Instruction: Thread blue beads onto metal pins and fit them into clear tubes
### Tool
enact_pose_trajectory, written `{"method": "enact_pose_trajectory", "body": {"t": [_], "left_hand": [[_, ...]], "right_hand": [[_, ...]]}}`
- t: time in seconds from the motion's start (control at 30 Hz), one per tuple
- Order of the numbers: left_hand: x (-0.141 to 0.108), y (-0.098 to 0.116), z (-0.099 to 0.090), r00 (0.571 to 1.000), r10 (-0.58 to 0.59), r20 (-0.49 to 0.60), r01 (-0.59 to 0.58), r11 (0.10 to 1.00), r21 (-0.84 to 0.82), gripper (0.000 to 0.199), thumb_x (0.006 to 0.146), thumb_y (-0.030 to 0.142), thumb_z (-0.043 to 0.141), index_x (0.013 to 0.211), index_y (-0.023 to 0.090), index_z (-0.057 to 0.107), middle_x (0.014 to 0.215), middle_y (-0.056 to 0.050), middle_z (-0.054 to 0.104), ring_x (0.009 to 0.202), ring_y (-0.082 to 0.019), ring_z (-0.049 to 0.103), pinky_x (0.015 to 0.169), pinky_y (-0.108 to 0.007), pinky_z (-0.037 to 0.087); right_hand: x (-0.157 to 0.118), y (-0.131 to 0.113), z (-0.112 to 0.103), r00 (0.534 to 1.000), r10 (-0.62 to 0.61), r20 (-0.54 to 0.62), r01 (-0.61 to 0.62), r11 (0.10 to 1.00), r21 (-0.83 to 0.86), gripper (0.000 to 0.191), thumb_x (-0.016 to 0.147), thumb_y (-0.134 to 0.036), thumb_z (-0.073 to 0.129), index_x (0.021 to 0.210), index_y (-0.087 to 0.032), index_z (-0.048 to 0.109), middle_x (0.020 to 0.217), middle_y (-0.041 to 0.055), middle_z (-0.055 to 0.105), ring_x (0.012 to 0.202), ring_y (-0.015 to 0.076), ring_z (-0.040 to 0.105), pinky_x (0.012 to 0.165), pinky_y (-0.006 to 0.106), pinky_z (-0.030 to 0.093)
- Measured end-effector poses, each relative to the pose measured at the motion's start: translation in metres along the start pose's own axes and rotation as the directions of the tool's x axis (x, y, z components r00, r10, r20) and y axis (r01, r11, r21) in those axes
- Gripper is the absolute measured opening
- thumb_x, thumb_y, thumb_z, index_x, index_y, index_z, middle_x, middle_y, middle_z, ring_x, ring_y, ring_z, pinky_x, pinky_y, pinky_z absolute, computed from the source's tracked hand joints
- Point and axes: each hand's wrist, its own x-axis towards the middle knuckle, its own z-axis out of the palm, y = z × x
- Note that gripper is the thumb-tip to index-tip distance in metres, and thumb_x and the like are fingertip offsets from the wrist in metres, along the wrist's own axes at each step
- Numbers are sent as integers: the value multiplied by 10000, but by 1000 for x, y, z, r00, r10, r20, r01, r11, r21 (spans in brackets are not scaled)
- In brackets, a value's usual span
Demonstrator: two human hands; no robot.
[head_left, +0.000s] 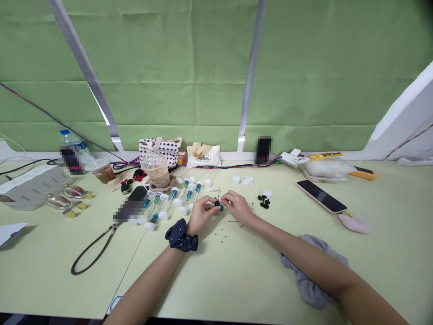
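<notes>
- A navy dotted scrunchie (pixel 181 235) is worn on the left wrist; a grey cloth (pixel 307 271) is laid on the desk (pixel 237 284) under the right forearm.
- Small dark beads (pixel 221 235) are scattered just below the hands.
- The left hand (pixel 202 214) and right hand (pixel 237 205) have their fingers (pixel 211 204) closed on a small dark-and-teal piece (pixel 217 205), held above the desk.
- Clear tubes with white caps (pixel 172 203) are lined up to the left; black pieces (pixel 264 201) lie to the right.
- A phone (pixel 321 196) is placed farther right.

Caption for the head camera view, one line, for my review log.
Head view: left hand and right hand pinch a small black-and-teal part over a pale green desk, beside clear capped tubes.
</notes>
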Motion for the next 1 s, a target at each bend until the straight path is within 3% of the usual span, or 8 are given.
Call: {"method": "enact_pose_trajectory", "body": {"t": [0.17,0.3,0.53,0.77,1.0], "left_hand": [[2,0,-4,1000,-3,-22,2,1000,-11,322,661,337,716,879,148,572,722,-49,672,672,-199,668,664,-309,517],[4,-1,-7,999,9,-33,-9,1000,0,330,668,334,712,903,146,575,692,-48,670,685,-205,670,671,-308,511],[4,-5,-6,998,59,-21,-57,997,60,288,698,336,687,881,148,569,726,-43,656,683,-195,664,655,-300,511],[5,-8,-11,984,176,8,-172,947,271,239,764,333,616,921,156,588,914,-74,645,697,-163,650,648,-273,483],[4,-3,-12,981,191,-32,-166,916,366,221,761,315,609,928,170,605,848,-49,643,660,-141,601,622,-259,454]], "right_hand": [[3,4,0,998,-6,-60,14,991,133,205,853,-333,513,736,-176,573,735,11,507,569,96,465,541,226,383],[4,8,0,999,28,-34,-18,963,270,225,873,-338,460,743,-171,538,818,21,496,486,65,468,491,226,405],[6,13,-2,998,49,27,-53,987,150,180,856,-307,468,754,-182,547,668,-2,549,612,117,494,562,222,375],[9,23,3,967,124,224,-190,934,304,205,822,-339,478,726,-164,525,613,-19,508,569,106,465,551,213,359],[7,13,0,977,144,155,-174,963,207,193,834,-322,458,741,-170,534,663,1,561,595,115,480,574,221,367]]}}
